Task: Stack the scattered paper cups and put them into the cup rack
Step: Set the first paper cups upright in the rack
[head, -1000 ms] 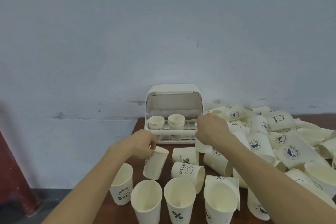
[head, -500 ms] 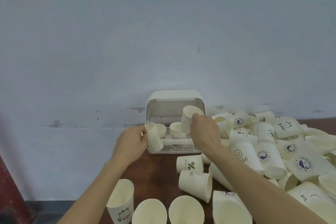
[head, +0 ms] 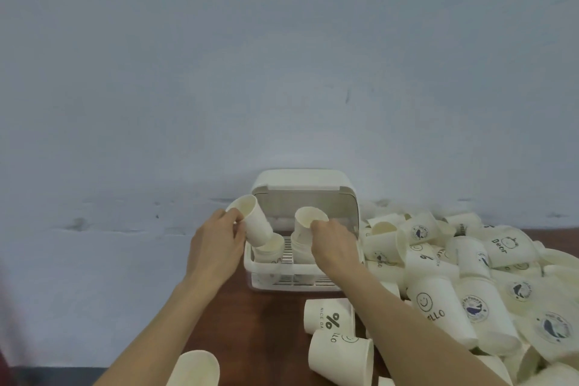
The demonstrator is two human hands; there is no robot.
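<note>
A white cup rack with its lid raised stands at the table's back edge against the wall. My left hand grips a paper cup, tilted, its base entering the cup stack in the rack's left slot. My right hand holds another cup set into the stack in the right slot. A heap of scattered paper cups covers the table to the right.
Loose cups lie in front of the rack: one printed with a percent sign, one lying on its side, one at the bottom edge. The brown table ends at the left beside a grey wall.
Both hands have carried their cups from the table up to the rack and now lower them into the two stacks. The view has tilted up and nearer.
</note>
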